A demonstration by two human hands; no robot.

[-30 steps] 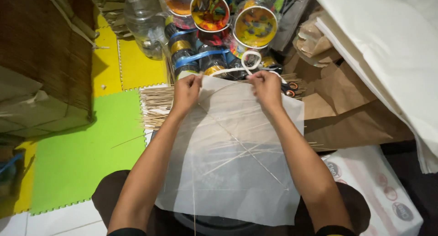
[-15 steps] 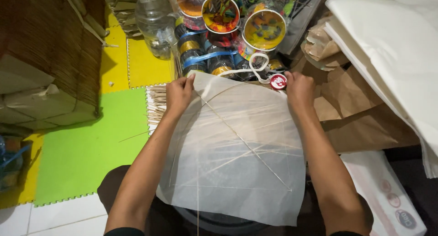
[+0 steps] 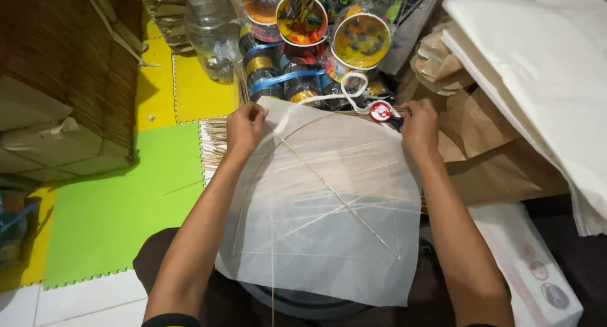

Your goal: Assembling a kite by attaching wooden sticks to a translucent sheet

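From the head view I look down on a white paper sheet (image 3: 329, 213) lying across my lap, its far edge running up to the cluster of spools (image 3: 297, 80) ahead of me. Thin sticks (image 3: 335, 197) show through the paper, one running on a slant from the upper left toward the lower right and a curved one arching near the top. My left hand (image 3: 245, 128) sits on the sheet's upper left corner, fingers curled down and pinching the paper edge there. My right hand (image 3: 418, 126) is at the upper right corner, closed around a small tool with a round red-and-white end (image 3: 380, 111); how tightly it holds I cannot tell. A bundle of straws (image 3: 214, 143) lies just beside my left hand on the green mat (image 3: 120, 207). A clear bottle (image 3: 208, 30) stands on the yellow mat (image 3: 190, 90) beyond. Brown bags (image 3: 487, 150) sit near my right hand, with folded white sheets (image 3: 544, 80) stacked over them, and a white box (image 3: 531, 270) lies by my right forearm.
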